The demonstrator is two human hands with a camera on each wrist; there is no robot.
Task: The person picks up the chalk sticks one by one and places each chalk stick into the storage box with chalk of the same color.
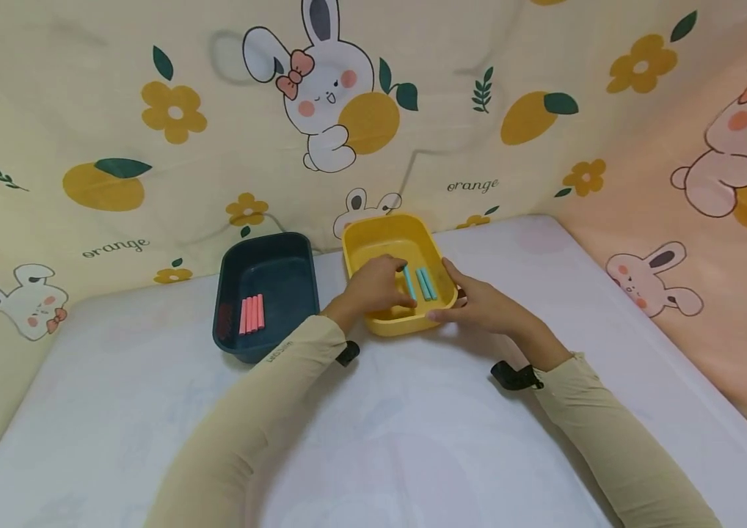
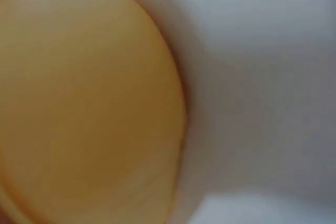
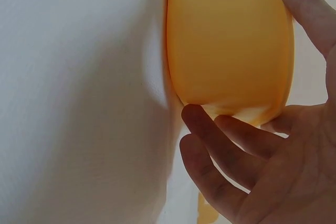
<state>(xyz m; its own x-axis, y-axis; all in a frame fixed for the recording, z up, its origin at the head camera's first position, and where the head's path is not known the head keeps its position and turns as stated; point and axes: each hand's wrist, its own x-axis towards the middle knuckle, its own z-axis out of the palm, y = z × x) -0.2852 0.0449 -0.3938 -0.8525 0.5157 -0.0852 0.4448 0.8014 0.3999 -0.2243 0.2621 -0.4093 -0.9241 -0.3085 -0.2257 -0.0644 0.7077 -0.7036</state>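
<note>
My left hand (image 1: 373, 284) reaches into the yellow bin (image 1: 383, 229) from its left side. Between its thumb and a finger it pinches a light blue chalk stick (image 1: 409, 283) by the two ends. Two more blue chalk sticks (image 1: 425, 284) lie side by side on the bin floor, just to the right. Around the bin's near right corner, my right hand (image 1: 479, 302) grips it, thumb at the front rim and fingers along the right wall. In the right wrist view, fingertips (image 3: 194, 113) meet the bin's outer wall. The left wrist view shows mostly the bin's outside.
Left of the yellow bin stands a dark blue bin (image 1: 281, 275) with several pink chalk sticks (image 1: 251, 314) in a row. Both bins rest on a white-covered table (image 1: 400, 433), close to a printed cloth wall (image 1: 228, 125). Another cloth wall rises on the right.
</note>
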